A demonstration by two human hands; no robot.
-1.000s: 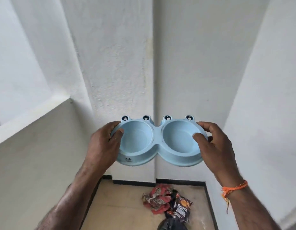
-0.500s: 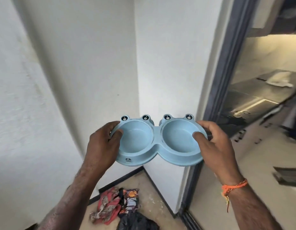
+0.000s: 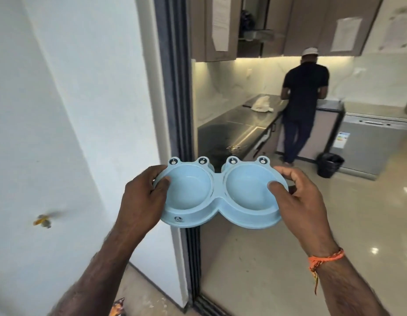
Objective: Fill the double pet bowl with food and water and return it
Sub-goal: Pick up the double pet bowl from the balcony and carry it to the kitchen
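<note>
Left hand [image 3: 142, 201] grasping double pet bowl [image 3: 219, 193] at its 9 o'clock end, thumb hooked over rim into left compartment; right hand [image 3: 299, 201] grasping 3 o'clock end, thumb on right rim. Bowl held level in mid-air at frame centre, both compartments empty, frog-eye knobs at 12 o'clock edge. Orange wrist thread [image 3: 323, 261] at 4 o'clock. White wall [image 3: 72, 110] at 9 o'clock, dark door frame [image 3: 177, 87] straight ahead at 12. Beyond, at 1 o'clock: kitchen counter [image 3: 239, 126], another person [image 3: 303, 99] standing there, black bin [image 3: 329, 164] on floor at 2. Step likely: carrying bowl in for filling. Best kept level, both-hand hold, passing right of frame, steering clear of person and bin
</note>
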